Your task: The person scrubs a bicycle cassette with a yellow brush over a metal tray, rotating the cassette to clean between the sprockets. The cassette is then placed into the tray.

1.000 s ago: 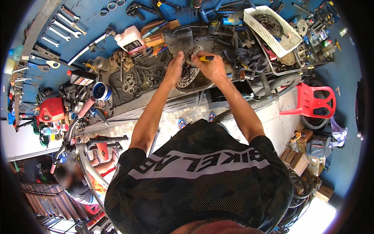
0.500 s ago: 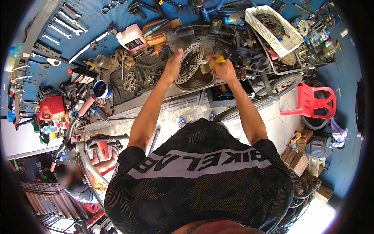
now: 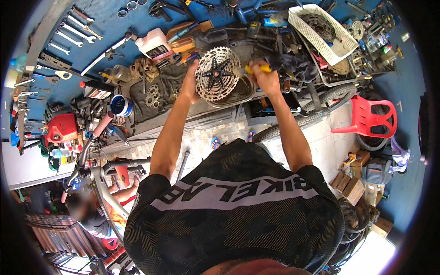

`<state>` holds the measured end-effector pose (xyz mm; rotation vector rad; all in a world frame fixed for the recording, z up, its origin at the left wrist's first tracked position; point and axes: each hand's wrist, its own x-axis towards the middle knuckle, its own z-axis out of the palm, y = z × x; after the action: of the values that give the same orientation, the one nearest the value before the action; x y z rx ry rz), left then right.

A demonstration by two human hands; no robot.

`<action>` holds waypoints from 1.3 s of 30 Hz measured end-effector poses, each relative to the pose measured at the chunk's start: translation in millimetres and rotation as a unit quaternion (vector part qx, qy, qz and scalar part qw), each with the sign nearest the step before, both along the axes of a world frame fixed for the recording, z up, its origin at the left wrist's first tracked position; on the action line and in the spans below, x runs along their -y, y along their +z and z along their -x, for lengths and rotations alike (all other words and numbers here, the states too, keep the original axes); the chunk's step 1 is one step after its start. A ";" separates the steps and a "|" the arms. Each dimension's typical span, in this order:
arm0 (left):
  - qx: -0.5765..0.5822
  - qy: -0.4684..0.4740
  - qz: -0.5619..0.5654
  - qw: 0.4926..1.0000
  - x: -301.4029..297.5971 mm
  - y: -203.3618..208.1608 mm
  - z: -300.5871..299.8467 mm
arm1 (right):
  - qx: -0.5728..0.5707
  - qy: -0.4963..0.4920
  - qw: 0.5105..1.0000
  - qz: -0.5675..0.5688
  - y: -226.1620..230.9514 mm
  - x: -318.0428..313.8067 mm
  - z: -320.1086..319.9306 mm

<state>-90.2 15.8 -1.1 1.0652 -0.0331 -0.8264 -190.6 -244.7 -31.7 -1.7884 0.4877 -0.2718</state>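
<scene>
Hands are cleaning a silver toothed bicycle cassette point(image 3: 217, 74). Left hand point(image 3: 190, 85) is gripping its rim; right hand point(image 3: 265, 79) is clenching a yellow-handled brush point(image 3: 253, 69), probably scrubbing next.

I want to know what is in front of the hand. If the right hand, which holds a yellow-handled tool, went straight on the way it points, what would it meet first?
Probably the cassette: the right hand aims its yellow-handled tool left at the sprockets, which the left hand holds up. Depth is unclear.

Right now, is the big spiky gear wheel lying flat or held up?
Held up: the left hand grips the cassette at its edge, its face toward the camera, above the metal bowl.
</scene>
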 end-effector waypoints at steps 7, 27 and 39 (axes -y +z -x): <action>0.055 0.064 -0.122 0.989 7.9 -30.4 -4.5 | 0.036 0.019 0.996 0.085 23.9 -29.7 -21.5; -0.046 -0.012 0.059 0.997 -8.1 -4.8 -8.2 | 0.052 -0.030 0.994 0.094 11.3 15.4 28.5; -0.003 -0.065 -0.048 0.997 -12.3 23.6 -16.8 | 0.082 0.020 0.982 0.168 -36.4 20.5 32.7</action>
<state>-73.4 28.1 22.5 1.1599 -0.0589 -0.9567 -223.3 -265.3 -68.2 -2.0802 0.2993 -0.4919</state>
